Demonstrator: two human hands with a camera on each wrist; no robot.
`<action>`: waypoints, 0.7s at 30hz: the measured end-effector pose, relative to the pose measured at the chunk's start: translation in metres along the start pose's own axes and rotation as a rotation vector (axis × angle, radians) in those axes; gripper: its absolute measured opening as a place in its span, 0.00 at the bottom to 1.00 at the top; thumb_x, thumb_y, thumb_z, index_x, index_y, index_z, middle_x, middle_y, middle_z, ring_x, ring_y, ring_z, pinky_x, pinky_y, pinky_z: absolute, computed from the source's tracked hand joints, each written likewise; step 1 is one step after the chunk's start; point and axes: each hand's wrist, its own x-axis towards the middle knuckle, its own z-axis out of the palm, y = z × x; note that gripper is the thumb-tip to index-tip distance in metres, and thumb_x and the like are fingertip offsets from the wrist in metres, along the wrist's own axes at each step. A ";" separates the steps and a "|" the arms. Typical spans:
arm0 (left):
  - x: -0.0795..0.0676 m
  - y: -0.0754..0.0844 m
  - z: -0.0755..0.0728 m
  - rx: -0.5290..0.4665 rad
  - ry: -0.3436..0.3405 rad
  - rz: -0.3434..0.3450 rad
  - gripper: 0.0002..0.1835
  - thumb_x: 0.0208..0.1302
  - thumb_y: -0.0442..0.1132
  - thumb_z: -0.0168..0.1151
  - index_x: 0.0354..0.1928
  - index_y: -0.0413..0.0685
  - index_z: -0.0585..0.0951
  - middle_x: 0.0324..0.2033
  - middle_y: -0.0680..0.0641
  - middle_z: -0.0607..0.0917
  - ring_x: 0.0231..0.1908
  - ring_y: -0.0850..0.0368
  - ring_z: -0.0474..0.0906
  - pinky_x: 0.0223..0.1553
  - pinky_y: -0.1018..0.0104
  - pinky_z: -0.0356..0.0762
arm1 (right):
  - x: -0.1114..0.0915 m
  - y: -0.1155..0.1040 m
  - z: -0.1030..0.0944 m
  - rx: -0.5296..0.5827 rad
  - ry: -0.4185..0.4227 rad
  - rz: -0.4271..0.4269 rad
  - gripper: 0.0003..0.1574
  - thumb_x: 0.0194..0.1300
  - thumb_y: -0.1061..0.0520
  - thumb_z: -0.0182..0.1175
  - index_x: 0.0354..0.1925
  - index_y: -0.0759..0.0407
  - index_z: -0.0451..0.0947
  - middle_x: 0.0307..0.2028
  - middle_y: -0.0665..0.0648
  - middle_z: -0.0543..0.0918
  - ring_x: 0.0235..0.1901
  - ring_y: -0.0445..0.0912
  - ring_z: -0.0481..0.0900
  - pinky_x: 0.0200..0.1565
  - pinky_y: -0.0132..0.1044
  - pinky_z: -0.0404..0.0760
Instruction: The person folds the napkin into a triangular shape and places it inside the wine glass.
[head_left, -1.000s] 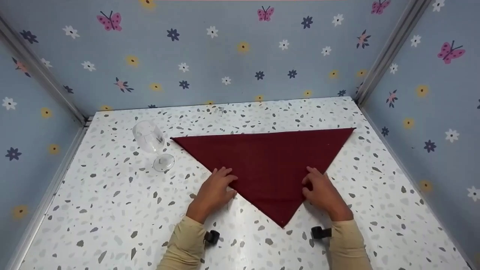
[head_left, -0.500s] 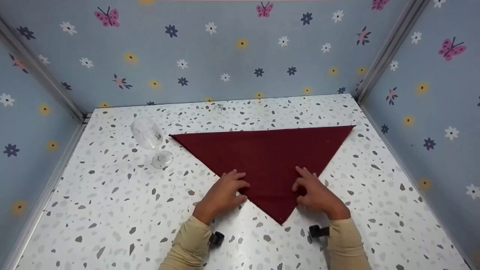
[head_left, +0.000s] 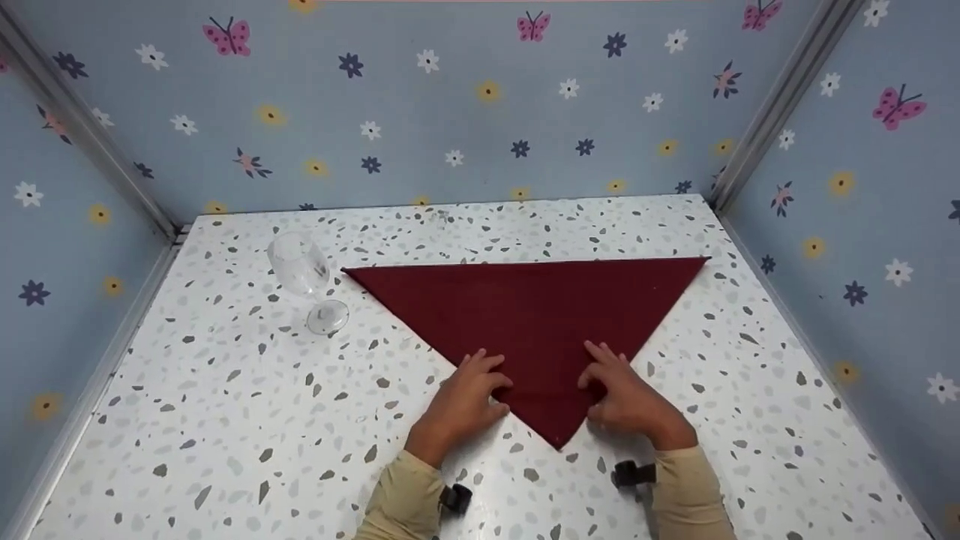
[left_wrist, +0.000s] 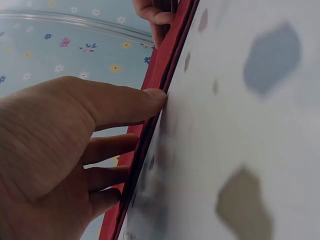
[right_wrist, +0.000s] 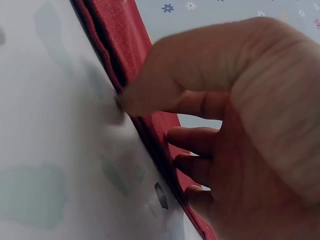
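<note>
A dark red cloth napkin (head_left: 525, 322), folded into a triangle, lies flat with its long side at the back and one corner toward the person. On its left slanted edge rests the left hand (head_left: 466, 401), fingers spread over the cloth. In the left wrist view the thumb (left_wrist: 155, 97) touches the layered edge. Opposite it, the right hand (head_left: 630, 397) touches the right slanted edge with loosely bent fingers. The right wrist view has that thumb (right_wrist: 135, 100) against the edge and the other fingertips on the cloth. Neither hand visibly pinches the fabric.
A clear stemmed glass (head_left: 300, 264) lies on its side left of the napkin, its round foot (head_left: 328, 317) toward the person. The white speckled table (head_left: 225, 420) is bounded by blue floral panels (head_left: 420, 97) at the back and both sides.
Both hands have slid along the slanted edges toward the near corner and come closer together, the left hand moving farther. The napkin and the glass stay in place.
</note>
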 end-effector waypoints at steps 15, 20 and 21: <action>0.005 0.016 0.010 -0.067 -0.063 -0.029 0.16 0.57 0.45 0.75 0.48 0.58 0.87 0.70 0.41 0.69 0.73 0.30 0.48 0.71 0.35 0.39 | -0.003 -0.013 0.001 -0.053 -0.020 0.016 0.16 0.54 0.66 0.70 0.37 0.50 0.78 0.75 0.69 0.55 0.75 0.68 0.43 0.71 0.62 0.46; 0.003 0.018 0.012 -0.079 -0.079 -0.023 0.16 0.57 0.47 0.75 0.48 0.61 0.88 0.72 0.43 0.66 0.74 0.30 0.43 0.70 0.33 0.34 | -0.002 -0.011 0.002 -0.061 0.020 0.019 0.12 0.57 0.63 0.71 0.35 0.47 0.80 0.74 0.66 0.59 0.75 0.66 0.46 0.69 0.62 0.57; 0.002 0.018 0.012 -0.084 -0.083 -0.017 0.16 0.57 0.47 0.75 0.49 0.61 0.88 0.72 0.43 0.66 0.74 0.30 0.42 0.70 0.32 0.33 | -0.002 -0.010 0.002 -0.064 0.027 0.015 0.12 0.57 0.63 0.71 0.34 0.47 0.81 0.74 0.66 0.59 0.75 0.66 0.47 0.68 0.62 0.58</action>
